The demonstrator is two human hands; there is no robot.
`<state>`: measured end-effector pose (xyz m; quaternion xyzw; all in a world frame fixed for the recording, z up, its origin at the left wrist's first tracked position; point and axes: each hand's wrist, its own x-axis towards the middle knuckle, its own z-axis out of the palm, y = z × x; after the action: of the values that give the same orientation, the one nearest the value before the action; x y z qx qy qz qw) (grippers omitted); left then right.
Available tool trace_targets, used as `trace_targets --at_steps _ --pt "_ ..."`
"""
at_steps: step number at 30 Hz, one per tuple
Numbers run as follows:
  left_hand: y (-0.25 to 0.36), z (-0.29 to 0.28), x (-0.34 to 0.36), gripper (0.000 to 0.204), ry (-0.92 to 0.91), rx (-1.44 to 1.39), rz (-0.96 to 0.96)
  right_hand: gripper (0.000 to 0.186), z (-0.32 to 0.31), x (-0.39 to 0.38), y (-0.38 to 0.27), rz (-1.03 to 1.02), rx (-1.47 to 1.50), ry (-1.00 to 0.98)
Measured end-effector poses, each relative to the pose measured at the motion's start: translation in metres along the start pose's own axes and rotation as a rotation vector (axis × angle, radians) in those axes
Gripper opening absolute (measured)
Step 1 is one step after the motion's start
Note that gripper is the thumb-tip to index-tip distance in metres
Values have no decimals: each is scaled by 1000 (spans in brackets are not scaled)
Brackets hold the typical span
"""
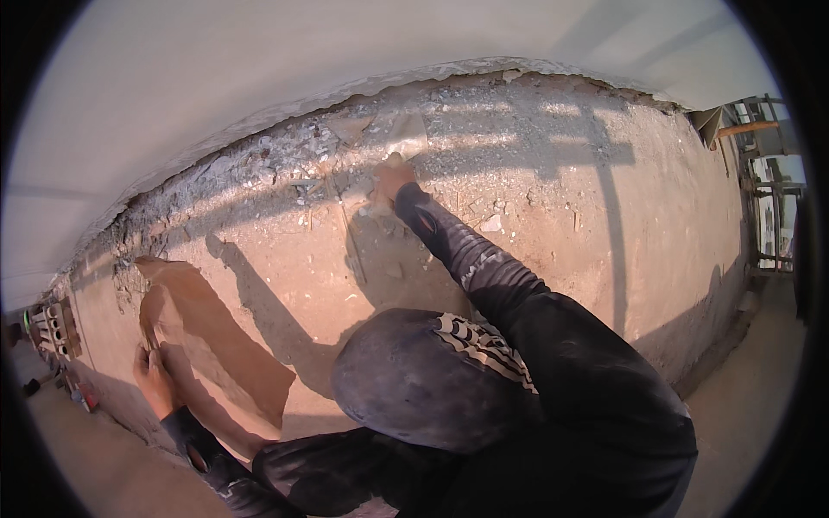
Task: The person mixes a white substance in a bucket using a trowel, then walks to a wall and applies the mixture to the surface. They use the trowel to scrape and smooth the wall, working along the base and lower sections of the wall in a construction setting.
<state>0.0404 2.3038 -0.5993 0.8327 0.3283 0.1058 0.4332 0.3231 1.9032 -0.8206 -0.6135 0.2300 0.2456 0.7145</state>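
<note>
In the head view, my left hand (155, 380) grips the edge of a large creased brown paper sheet (216, 345) lying at the lower left. My right hand (395, 180) reaches forward to the wall's foot, fingers closed on a pale flat piece (406, 134) among the white chips and crumbs. A torn brown scrap (350, 129) lies just beyond it to the left. Loose rubble (285, 160) runs along the dusty floor strip (561, 259). My bent knee (406, 380) is beneath my right arm.
A pale wall (302, 60) with a ragged bottom edge runs across the top. Hollow blocks (53, 332) and assorted items stand at the far left. At the right are a framework (777, 207) with a wooden bar (747, 128) and a lower surface (743, 363) beside the strip's edge.
</note>
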Motion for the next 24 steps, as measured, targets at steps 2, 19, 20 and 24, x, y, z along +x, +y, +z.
trace_targets --at_steps 2,19,20,24 --pt "-2 -2 -2 19 30 -2 -5 38 -4 -2 2 -54 -3 14" --pt "6 -8 -8 15 5 53 44 29 -14 -15 -8 -148 28 150" --pt "9 3 -7 14 -2 1 40 32 -35 7 13 -144 -136 -1" --pt "1 -17 -16 13 48 41 14 37 -5 -34 7 -57 -305 -222"
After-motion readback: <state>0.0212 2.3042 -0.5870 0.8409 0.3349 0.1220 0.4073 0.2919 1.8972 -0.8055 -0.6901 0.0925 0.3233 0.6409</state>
